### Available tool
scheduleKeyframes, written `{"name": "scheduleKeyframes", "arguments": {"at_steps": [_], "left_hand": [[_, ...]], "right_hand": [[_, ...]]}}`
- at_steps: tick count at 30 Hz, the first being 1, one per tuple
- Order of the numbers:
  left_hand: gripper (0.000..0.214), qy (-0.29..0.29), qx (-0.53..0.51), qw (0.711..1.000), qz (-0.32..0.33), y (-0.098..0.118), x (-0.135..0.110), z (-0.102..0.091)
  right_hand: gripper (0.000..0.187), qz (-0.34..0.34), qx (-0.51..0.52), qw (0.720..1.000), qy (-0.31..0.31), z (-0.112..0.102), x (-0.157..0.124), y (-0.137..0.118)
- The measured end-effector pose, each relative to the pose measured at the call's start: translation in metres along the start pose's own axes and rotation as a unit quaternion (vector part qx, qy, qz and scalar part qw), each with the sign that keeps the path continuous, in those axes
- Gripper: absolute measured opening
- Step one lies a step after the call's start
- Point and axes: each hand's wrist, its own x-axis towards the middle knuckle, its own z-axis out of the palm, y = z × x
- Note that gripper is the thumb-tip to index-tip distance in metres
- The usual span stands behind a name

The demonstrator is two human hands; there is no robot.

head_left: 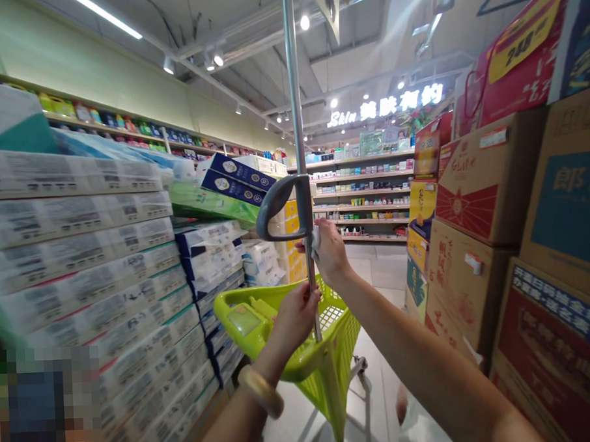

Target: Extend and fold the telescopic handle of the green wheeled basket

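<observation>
A lime-green shopping basket cart [276, 352] stands in a store aisle right in front of me. A tall metal pole [295, 117] rises from it, with a grey loop handle [277, 205] on its left side. My left hand [296, 312] is closed around the lower part of the pole; a gold bangle sits on that wrist. My right hand [328, 249] is higher up, pressing a small white cloth [315, 241] against the pole just under the handle.
Stacked tissue packs [92, 269] fill the left side. Cardboard boxes [496, 238] are piled high on the right. Stocked shelves [367, 198] stand at the aisle's far end under a lit sign. A blurred patch sits at the bottom left.
</observation>
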Motion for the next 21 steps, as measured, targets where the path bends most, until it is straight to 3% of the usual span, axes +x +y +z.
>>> {"name": "scheduleKeyframes", "arguments": {"at_steps": [6,9,13,16,21], "left_hand": [[0.026,-0.006,-0.032,0.999,0.02,-0.008,0.003,0.002],[0.026,-0.009,-0.016,0.999,0.03,-0.003,0.003,-0.001],[0.024,0.032,-0.05,0.997,0.049,0.01,0.011,-0.006],[0.02,0.043,-0.084,0.994,0.049,0.015,0.017,-0.008],[0.019,0.041,-0.065,0.995,0.06,0.011,0.014,-0.008]], "right_hand": [[0.039,-0.049,-0.01,0.999,-0.013,0.017,0.051,-0.041],[0.039,-0.077,-0.013,0.997,-0.02,0.02,0.049,-0.043],[0.041,-0.053,-0.011,0.998,-0.03,0.018,0.029,-0.028],[0.042,-0.054,-0.008,0.998,-0.04,0.022,0.034,-0.029],[0.038,-0.181,-0.069,0.981,-0.03,0.04,0.071,-0.054]]}}
